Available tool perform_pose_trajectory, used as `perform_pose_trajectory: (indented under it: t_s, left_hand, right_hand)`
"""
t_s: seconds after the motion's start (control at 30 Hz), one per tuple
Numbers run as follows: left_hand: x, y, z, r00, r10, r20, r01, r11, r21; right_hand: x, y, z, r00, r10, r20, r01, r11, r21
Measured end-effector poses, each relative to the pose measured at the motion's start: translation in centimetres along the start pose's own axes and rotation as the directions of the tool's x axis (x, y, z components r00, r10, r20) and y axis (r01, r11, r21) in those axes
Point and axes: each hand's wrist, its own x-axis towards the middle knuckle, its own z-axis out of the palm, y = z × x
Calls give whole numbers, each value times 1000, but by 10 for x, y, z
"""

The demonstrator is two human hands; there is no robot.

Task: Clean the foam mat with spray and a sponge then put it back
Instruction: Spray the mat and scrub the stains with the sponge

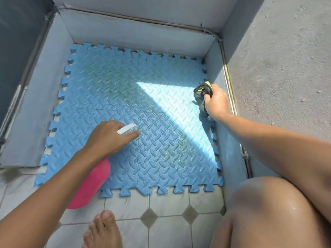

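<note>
Our blue foam mat lies flat on the floor, with greenish smears across its middle and towards its right edge, and its near edge meets the patterned tiles. Over the mat's near left part, our left hand curls round the white head of a pink spray bottle. At the mat's right edge, our right hand grips a dark, yellow-trimmed sponge with its fingers closed tight.
</note>
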Motion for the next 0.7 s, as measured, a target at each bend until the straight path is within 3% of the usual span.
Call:
perform_pose_trajectory:
  t_s: [0.1,0.2,0.3,0.37,0.43,0.57,0.7]
  left_hand:
    - [0,0,-3,999,11,41,-8,997,-75]
    - [-7,0,-2,985,42,165,-25,995,-101]
    - [-15,0,4,875,134,464,-62,984,-168]
    - [-18,-1,9,799,187,571,-105,979,-174]
    - [-21,-2,14,794,204,573,-152,979,-138]
    - [-22,-1,16,912,158,380,-136,987,-83]
    - [-21,0,14,901,212,379,-172,976,-137]
  right_hand:
    - [2,1,3,999,44,-25,-44,999,-5]
    - [0,2,9,998,44,47,-39,994,-105]
    - [-3,11,13,985,-28,172,57,985,-164]
    - [-4,15,16,967,-68,246,119,972,-201]
    - [-4,15,16,959,-67,274,131,966,-222]
    - [-3,16,18,945,-135,298,217,940,-263]
    - [-2,17,19,917,-194,349,310,896,-318]
